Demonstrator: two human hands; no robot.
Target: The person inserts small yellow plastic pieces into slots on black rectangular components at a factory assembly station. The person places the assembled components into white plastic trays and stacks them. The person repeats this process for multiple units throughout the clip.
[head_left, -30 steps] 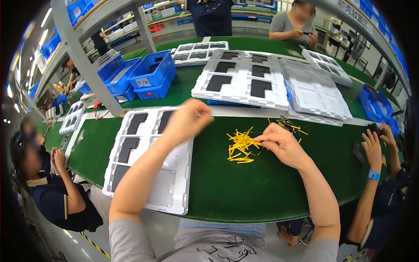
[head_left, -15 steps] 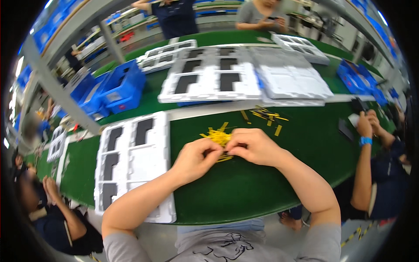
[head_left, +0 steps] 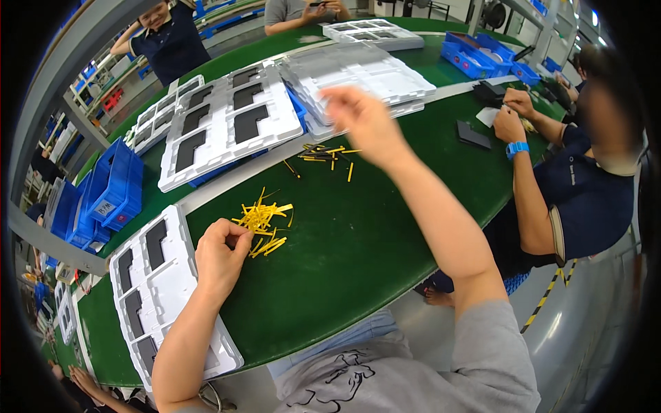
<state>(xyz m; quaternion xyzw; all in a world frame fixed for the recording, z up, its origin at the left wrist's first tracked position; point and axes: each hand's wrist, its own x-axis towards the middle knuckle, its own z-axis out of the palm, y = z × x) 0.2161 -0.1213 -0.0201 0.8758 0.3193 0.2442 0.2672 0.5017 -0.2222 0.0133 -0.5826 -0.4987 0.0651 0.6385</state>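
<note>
My left hand (head_left: 224,253) is closed in a pinch at the left edge of a loose pile of thin yellow strips (head_left: 259,217). Whatever lies between its fingertips is too small or hidden to name. My right hand (head_left: 365,127) is raised above the table, in front of the stacked white trays, and motion smears its fingers. Below it on the green surface lies a second, scattered group of yellow and black strips (head_left: 323,154). Beside my left forearm stands a white tray (head_left: 175,279) with dark flat L-shaped pieces (head_left: 156,245) in its compartments.
Farther back, another white tray (head_left: 219,122) holds several dark pieces, next to stacked pale trays (head_left: 365,65). Blue bins (head_left: 116,186) stand at left, more blue bins (head_left: 475,55) at far right. A co-worker (head_left: 551,165) handles small parts near a dark block (head_left: 474,135).
My hands were together over the yellow strips; now the right has lifted away, up and to the right. The left stays by the pile. The whole view has turned rightward.
</note>
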